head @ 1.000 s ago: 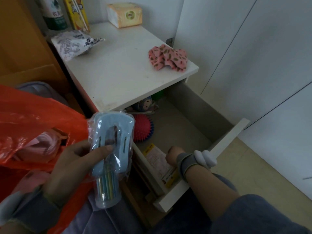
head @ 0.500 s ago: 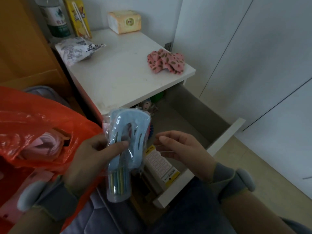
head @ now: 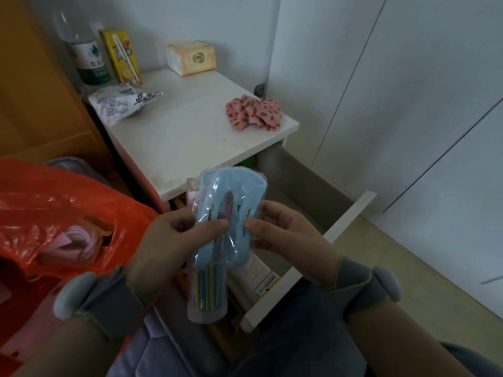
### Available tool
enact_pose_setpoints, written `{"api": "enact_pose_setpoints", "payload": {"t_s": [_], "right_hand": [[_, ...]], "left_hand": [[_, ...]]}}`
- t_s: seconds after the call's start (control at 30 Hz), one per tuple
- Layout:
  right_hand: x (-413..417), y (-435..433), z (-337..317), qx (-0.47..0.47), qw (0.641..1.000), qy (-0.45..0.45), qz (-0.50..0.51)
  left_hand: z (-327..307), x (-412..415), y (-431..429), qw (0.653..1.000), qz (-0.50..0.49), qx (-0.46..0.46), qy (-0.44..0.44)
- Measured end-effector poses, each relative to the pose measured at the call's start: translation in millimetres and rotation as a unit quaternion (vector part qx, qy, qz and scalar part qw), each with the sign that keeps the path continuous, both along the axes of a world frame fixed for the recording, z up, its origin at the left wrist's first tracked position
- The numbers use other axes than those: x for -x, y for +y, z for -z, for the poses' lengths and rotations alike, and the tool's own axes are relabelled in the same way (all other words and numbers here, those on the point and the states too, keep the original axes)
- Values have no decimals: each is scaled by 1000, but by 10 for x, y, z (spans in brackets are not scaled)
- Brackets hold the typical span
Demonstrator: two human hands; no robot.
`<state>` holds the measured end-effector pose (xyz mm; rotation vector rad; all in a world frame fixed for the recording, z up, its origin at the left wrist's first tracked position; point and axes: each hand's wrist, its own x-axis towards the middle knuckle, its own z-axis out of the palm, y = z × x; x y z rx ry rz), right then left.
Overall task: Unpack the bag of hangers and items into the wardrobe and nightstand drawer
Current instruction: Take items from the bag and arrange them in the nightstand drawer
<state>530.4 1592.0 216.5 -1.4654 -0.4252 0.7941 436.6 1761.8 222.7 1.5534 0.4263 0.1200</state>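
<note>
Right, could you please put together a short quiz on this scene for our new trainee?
1. True or false: the left hand and the right hand both hold the wrapped blue pack.
2. Fill in: the nightstand drawer is ___ (open or closed).
3. The pink cloth lies: A in the drawer; B on the nightstand top; C in the orange bag.
Key: 1 true; 2 open; 3 B.
</note>
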Motion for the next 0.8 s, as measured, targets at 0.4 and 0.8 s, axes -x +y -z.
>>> {"api": "enact_pose_setpoints", "payload": {"t_s": [0.4, 0.8], "right_hand": [[-265, -586, -149, -59, 990, 47, 121], [-738, -1359, 158, -30, 944, 46, 325]], "left_hand": [[-196, -545, -134, 997, 54, 59, 13], [52, -1991, -558, 980, 123, -154, 12]]}}
